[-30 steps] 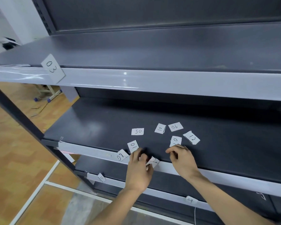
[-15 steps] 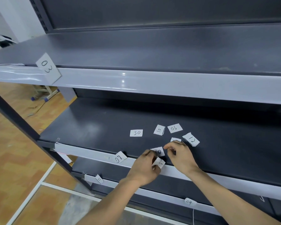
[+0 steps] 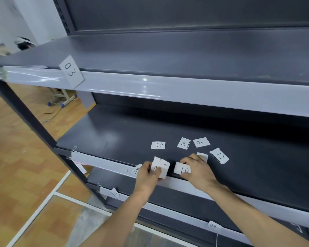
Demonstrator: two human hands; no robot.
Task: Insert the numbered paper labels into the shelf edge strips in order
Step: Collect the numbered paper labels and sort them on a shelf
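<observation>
At the front edge of the middle dark shelf [image 3: 114,132], my left hand [image 3: 147,173] pinches a small stack of white paper labels [image 3: 160,167]. My right hand [image 3: 197,169] holds another label reading "10" [image 3: 183,169] close beside it. Loose labels lie on the shelf behind: "50" [image 3: 158,145], one marked "10" [image 3: 183,143], "06" [image 3: 201,142], "12" [image 3: 219,155] and one half hidden under my right fingers [image 3: 203,155]. A label [image 3: 136,171] sits in the middle shelf's edge strip [image 3: 96,160], partly behind my left hand. Label "03" [image 3: 71,71] stands in the top strip [image 3: 185,91].
Lower edge strips carry label "11" [image 3: 115,193] and label "09" [image 3: 213,225]. A dark upright post [image 3: 25,111] frames the shelving on the left. Wooden floor [image 3: 16,157] lies to the left, with a white floor rail [image 3: 43,209] below.
My left hand has gathered labels from the shelf edge and lifted them. My right hand has picked up the label marked "10". The camera has shifted a little closer.
</observation>
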